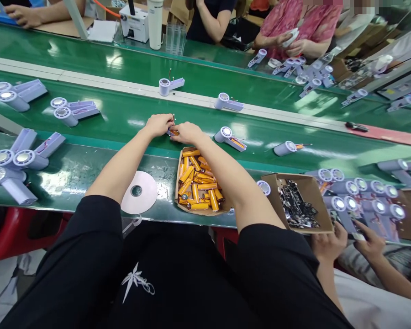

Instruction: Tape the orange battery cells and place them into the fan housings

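Both hands meet over the green belt around a pale purple handheld fan body (169,132), mostly covered by my fingers. My left hand (160,125) is closed on its far left side, with a thin wire end sticking up beside the fingertips. Fingers bent, my right hand (189,133) grips the same piece from the right, and an orange battery (174,132) shows at its fingertips. Just below the hands, a cardboard box (176,196) holds many orange wrapped batteries (200,180). A white roll of tape (147,194) lies under my left forearm.
Fan bodies lie along the belt: one (228,133) right of my hands, others (71,112) to the left. A box of black-and-silver parts (296,205) sits at right, beside clustered fans (363,196) and a co-worker's hands (329,242). More people sit across the belt.
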The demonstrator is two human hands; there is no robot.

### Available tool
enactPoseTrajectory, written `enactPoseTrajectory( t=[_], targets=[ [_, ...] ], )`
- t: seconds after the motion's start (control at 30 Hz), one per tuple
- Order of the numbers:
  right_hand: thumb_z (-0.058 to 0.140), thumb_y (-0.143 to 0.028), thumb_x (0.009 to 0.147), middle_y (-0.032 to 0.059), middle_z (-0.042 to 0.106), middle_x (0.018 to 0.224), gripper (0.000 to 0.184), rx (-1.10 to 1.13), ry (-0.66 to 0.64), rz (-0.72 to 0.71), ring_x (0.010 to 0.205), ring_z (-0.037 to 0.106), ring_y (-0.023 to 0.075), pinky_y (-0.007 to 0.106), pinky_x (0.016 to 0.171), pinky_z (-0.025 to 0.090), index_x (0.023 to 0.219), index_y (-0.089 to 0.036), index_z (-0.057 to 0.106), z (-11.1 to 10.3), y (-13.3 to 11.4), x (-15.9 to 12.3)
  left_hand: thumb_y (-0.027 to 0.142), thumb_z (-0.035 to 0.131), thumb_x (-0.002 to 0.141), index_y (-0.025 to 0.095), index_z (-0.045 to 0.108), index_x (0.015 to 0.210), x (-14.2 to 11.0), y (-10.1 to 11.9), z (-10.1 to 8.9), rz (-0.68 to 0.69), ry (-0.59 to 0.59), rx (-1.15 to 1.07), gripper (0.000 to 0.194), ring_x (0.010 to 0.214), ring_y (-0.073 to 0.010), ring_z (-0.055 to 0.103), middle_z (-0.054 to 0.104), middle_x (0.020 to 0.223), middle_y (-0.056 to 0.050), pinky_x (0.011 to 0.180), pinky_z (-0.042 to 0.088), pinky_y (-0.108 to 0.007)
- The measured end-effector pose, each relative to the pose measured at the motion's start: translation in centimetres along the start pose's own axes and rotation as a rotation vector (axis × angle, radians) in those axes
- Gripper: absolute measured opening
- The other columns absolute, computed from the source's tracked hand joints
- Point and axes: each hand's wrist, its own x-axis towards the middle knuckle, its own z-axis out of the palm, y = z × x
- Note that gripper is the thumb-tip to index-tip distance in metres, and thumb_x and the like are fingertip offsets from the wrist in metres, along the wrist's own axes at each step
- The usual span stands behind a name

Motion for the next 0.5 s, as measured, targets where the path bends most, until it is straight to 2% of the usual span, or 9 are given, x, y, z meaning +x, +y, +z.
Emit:
enactPoseTrajectory(
  t=[0.1, 0.2, 0.27, 0.33, 0.37, 0.43, 0.47, 0.5],
  targets=[
    [0.066, -0.046, 0.102, 0.0178, 0.078, 0.142, 0.054, -0.063, -0.04, 0.045, 0.126, 0.075, 0.0391, 0.047, 0.103, 0.058, 0.152, -0.027, 0.07, 0.1, -0.5, 0.7, 0.039, 0.055, 0.105, 0.031, 0.076, 0.122, 0.0, 0.2, 0.1, 0.006, 0.013, -0.062, 0.028, 0.128, -0.0307, 0.071, 0.081, 0.136, -0.005, 0.108, 0.049, -0.042],
    [0.065, -0.041, 0.103, 0.0193, 0.076, 0.146, 0.056, -0.081, -0.099, 0.008, 0.13, 0.073, 0.0407, 0.047, 0.103, 0.058, 0.157, -0.025, 0.066, -0.9, -0.7, 0.5, 0.038, 0.054, 0.106, 0.029, 0.076, 0.121, 0.4, 0.7, -0.3, 0.003, -0.006, -0.082, 0.028, 0.13, -0.0311, 0.071, 0.08, 0.137, -0.005, 0.11, 0.05, -0.043],
    [0.064, -0.038, 0.105, 0.0193, 0.075, 0.148, 0.056, -0.074, -0.115, -0.018, 0.132, 0.072, 0.041, 0.048, 0.104, 0.058, 0.159, -0.023, 0.064, -2.1, -1.0, -0.8, 0.036, 0.052, 0.106, 0.028, 0.075, 0.123, 0.5, 1.1, -0.7, 0.002, -0.032, -0.086, 0.03, 0.135, -0.0318, 0.069, 0.079, 0.14, -0.007, 0.114, 0.05, -0.044],
    [0.061, -0.037, 0.107, 0.0176, 0.074, 0.151, 0.055, -0.025, -0.048, -0.041, 0.132, 0.072, 0.0391, 0.048, 0.107, 0.056, 0.161, -0.023, 0.063, -3.1, -1.2, -3.7, 0.032, 0.05, 0.105, 0.025, 0.073, 0.132, -0.5, 1.1, -1.0, 0.036, -0.037, -0.105, 0.035, 0.148, -0.0326, 0.061, 0.073, 0.151, -0.009, 0.122, 0.046, -0.048],
    [0.059, -0.036, 0.109, 0.0162, 0.074, 0.152, 0.054, 0.013, 0.008, -0.059, 0.132, 0.071, 0.0373, 0.047, 0.108, 0.056, 0.161, -0.023, 0.063, -3.3, -1.3, -5.8, 0.031, 0.051, 0.104, 0.022, 0.07, 0.138, -1.8, 1.0, -1.0, 0.072, -0.017, -0.114, 0.04, 0.156, -0.033, 0.054, 0.068, 0.158, -0.011, 0.128, 0.041, -0.05],
    [0.056, -0.035, 0.11, 0.0131, 0.075, 0.151, 0.05, 0.077, 0.116, -0.109, 0.129, 0.072, 0.0329, 0.044, 0.107, 0.055, 0.158, -0.023, 0.065, -3.2, -1.3, -11.0, 0.033, 0.053, 0.103, 0.018, 0.064, 0.149, -6.3, 0.7, -0.9, 0.159, 0.047, -0.124, 0.049, 0.165, -0.0342, 0.042, 0.059, 0.167, -0.014, 0.135, 0.032, -0.056],
    [0.055, -0.035, 0.111, 0.0123, 0.078, 0.145, 0.046, 0.082, 0.147, -0.127, 0.124, 0.074, 0.0314, 0.043, 0.104, 0.056, 0.153, -0.023, 0.07, -2.9, -1.3, -13.9, 0.036, 0.055, 0.103, 0.017, 0.062, 0.151, -9.3, 0.5, -0.8, 0.2, 0.086, -0.13, 0.052, 0.164, -0.0344, 0.042, 0.059, 0.167, -0.014, 0.137, 0.031, -0.057],
    [0.054, -0.036, 0.111, 0.0125, 0.082, 0.134, 0.042, 0.059, 0.16, -0.136, 0.117, 0.075, 0.0307, 0.042, 0.099, 0.056, 0.143, -0.021, 0.077, -2.4, -1.5, -16.8, 0.039, 0.055, 0.104, 0.018, 0.063, 0.149, -12.6, 0.5, -0.6, 0.229, 0.094, -0.15, 0.05, 0.16, -0.0339, 0.048, 0.064, 0.161, -0.014, 0.135, 0.035, -0.056]
  ],
)
